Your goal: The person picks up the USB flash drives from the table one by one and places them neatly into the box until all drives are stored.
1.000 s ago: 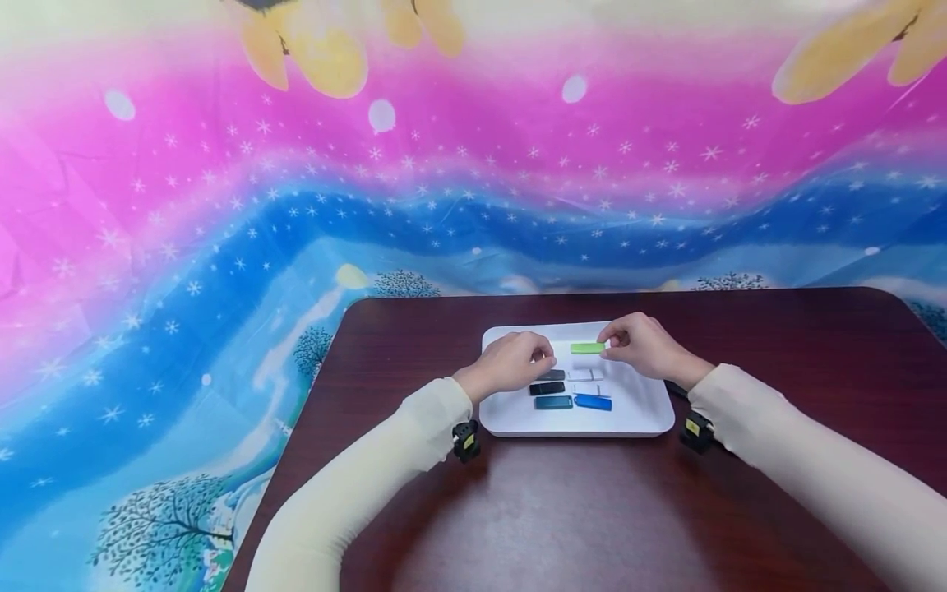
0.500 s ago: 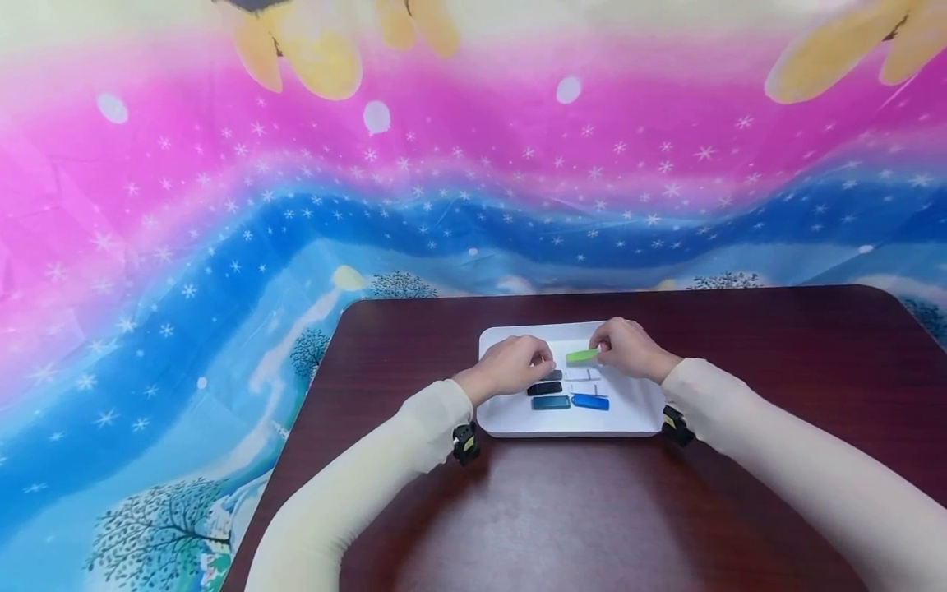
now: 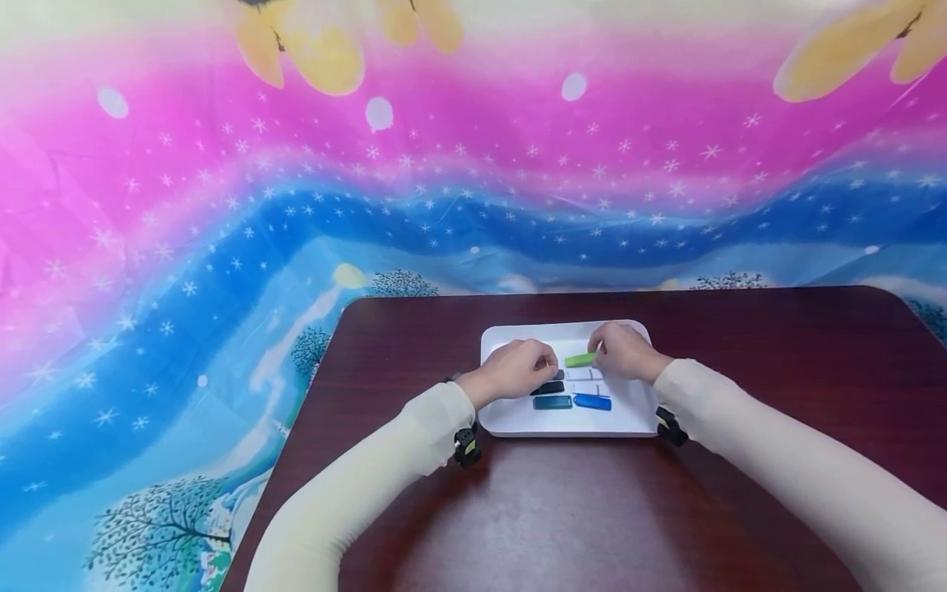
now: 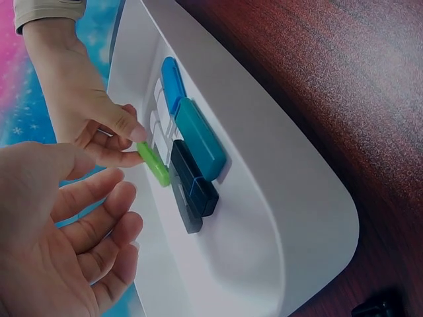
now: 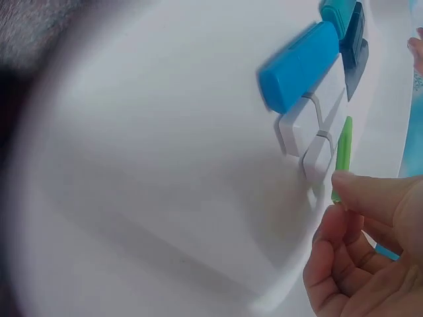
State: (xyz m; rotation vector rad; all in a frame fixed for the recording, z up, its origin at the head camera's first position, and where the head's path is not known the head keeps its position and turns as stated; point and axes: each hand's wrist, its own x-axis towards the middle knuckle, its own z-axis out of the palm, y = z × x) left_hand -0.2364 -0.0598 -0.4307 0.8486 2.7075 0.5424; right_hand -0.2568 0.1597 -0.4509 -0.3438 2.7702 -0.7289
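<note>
My right hand [image 3: 625, 349] pinches a bright green USB stick [image 3: 580, 360] by one end, between thumb and fingers. It lies beside the white USB sticks [image 5: 301, 125], inside a white tray [image 3: 570, 434]. Over the tray's left part is my left hand [image 3: 510, 367], its fingers loosely bent and holding nothing in the left wrist view. Two columns of USB sticks lie in the tray: a teal one [image 4: 200, 139], a black one [image 4: 192, 178] and a dark grey one [image 4: 185, 208], then a blue one [image 4: 173, 82] and the white ones. My left hand partly hides the grey stick in the head view.
The tray stands on a dark reddish-brown table [image 3: 562, 518], with its raised rim around the sticks. Behind the table hangs a pink and blue printed cloth [image 3: 473, 164]. Black cameras [image 3: 466, 445] are strapped at both wrists.
My right hand has moved left and slightly nearer with the green USB stick, bringing it close to the white ones. The left hand has barely moved.
</note>
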